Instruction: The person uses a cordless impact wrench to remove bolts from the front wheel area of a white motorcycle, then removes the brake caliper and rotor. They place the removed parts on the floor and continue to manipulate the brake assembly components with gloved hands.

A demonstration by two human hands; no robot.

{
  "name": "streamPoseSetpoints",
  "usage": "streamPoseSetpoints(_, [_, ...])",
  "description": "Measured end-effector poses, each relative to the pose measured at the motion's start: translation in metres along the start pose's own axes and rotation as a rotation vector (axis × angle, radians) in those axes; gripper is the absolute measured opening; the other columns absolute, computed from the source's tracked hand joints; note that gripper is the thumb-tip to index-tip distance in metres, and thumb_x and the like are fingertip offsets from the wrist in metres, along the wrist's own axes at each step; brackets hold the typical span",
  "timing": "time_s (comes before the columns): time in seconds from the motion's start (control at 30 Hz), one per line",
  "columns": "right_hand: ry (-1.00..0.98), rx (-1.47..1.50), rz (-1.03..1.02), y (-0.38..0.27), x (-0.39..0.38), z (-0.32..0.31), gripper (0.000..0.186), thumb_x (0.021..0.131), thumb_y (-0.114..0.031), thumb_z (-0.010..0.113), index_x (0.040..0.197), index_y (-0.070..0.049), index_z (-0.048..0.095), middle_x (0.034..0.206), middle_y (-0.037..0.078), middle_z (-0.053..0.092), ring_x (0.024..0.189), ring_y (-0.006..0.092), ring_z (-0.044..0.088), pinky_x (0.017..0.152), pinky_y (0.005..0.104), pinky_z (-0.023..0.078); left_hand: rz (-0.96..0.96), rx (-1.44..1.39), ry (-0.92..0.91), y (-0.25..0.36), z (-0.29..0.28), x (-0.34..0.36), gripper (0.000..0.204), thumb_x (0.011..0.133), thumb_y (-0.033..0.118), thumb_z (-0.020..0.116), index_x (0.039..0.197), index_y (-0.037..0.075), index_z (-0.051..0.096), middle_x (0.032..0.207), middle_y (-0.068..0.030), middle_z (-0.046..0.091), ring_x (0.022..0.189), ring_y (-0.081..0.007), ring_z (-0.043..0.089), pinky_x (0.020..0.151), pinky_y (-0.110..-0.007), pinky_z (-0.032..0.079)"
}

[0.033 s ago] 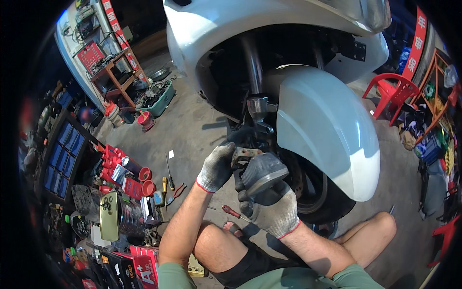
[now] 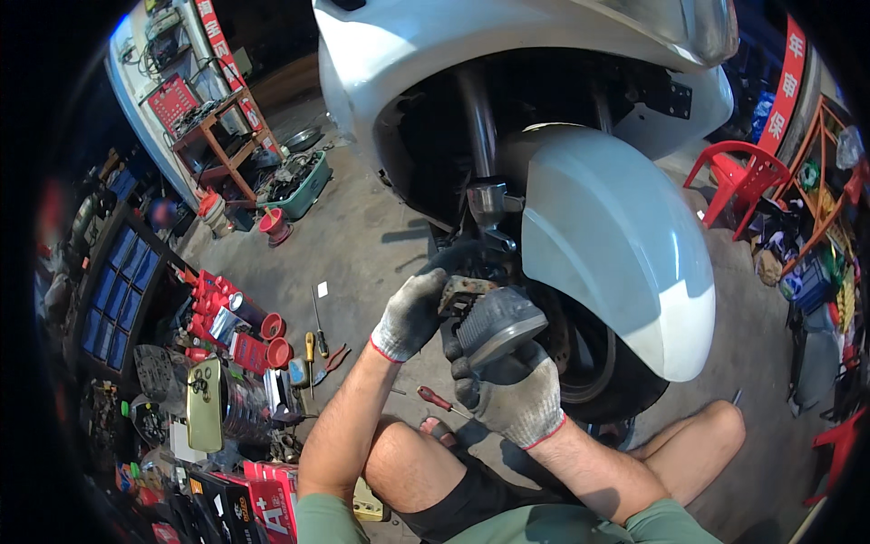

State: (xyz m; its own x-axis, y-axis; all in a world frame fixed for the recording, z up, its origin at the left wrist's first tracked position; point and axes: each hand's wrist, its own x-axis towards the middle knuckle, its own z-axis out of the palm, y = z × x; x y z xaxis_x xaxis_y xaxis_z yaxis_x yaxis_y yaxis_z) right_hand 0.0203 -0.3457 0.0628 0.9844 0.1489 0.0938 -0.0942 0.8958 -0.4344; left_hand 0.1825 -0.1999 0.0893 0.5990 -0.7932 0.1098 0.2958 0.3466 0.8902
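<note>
My left hand [image 2: 412, 313], in a grimy white knit glove with a red cuff, is closed on a worn metal bracket [image 2: 467, 288] below the fork [image 2: 489, 204] of a white scooter's front wheel. My right hand [image 2: 512, 394], gloved alike, grips a dark grey rounded part [image 2: 503, 326] with a ridged side, against or just below the bracket; I cannot make out what it is. The white front fender [image 2: 616, 245] is just right of both hands, over the black tyre [image 2: 616, 399]. A red-handled screwdriver [image 2: 435, 397] lies below my hands.
Screwdrivers [image 2: 310, 358], pliers [image 2: 331, 363] and red containers [image 2: 272, 326] lie on the floor at left, among clutter and boxes [image 2: 258, 499]. A green tub [image 2: 304, 190] of parts stands farther back. A red plastic chair [image 2: 734, 177] and a cluttered orange rack [image 2: 811, 208] are at right.
The dark grey part and my hands have shifted very slightly to the right. Nothing else has visibly changed.
</note>
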Motion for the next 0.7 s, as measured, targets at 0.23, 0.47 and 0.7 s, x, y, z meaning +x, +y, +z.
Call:
streamPoseSetpoints(0.23, [-0.016, 0.410, 0.216, -0.008, 0.003, -0.008, 0.054, 0.107, -0.038, 0.038, 0.142, 0.001, 0.049, 0.139, 0.025, 0.057, 0.119, 0.0333, 0.062, 0.104, 0.0559, 0.050, -0.002, 0.232, 0.103, 0.004, 0.008, -0.003, 0.070, 0.093, 0.043, 0.073, 0.146, 0.003, 0.051, 0.131, -0.0115, 0.066, 0.119, -0.0198, 0.063, 0.100, -0.036, 0.050])
streamPoseSetpoints(0.47, [0.233, -0.566, -0.084, -0.031, -0.020, -0.040, 0.034, 0.101, -0.019, 0.054, 0.124, 0.004, 0.064, 0.121, 0.014, 0.068, 0.113, 0.0227, 0.064, 0.101, 0.0368, 0.052, 0.053, 0.393, 0.112, 0.005, 0.010, 0.000, 0.059, 0.097, 0.043, 0.067, 0.138, 0.002, 0.059, 0.124, -0.0086, 0.070, 0.108, -0.0145, 0.064, 0.090, -0.030, 0.051])
streamPoseSetpoints(0.7, [0.205, -0.455, 0.113, -0.066, -0.007, -0.006, 0.037, 0.101, -0.022, 0.065, 0.131, 0.000, 0.065, 0.120, 0.009, 0.070, 0.104, 0.0159, 0.065, 0.092, 0.0321, 0.054, 0.069, 0.423, 0.132, 0.008, 0.013, 0.001, 0.056, 0.098, 0.040, 0.069, 0.141, 0.005, 0.059, 0.128, -0.0078, 0.067, 0.117, -0.0163, 0.061, 0.100, -0.033, 0.049])
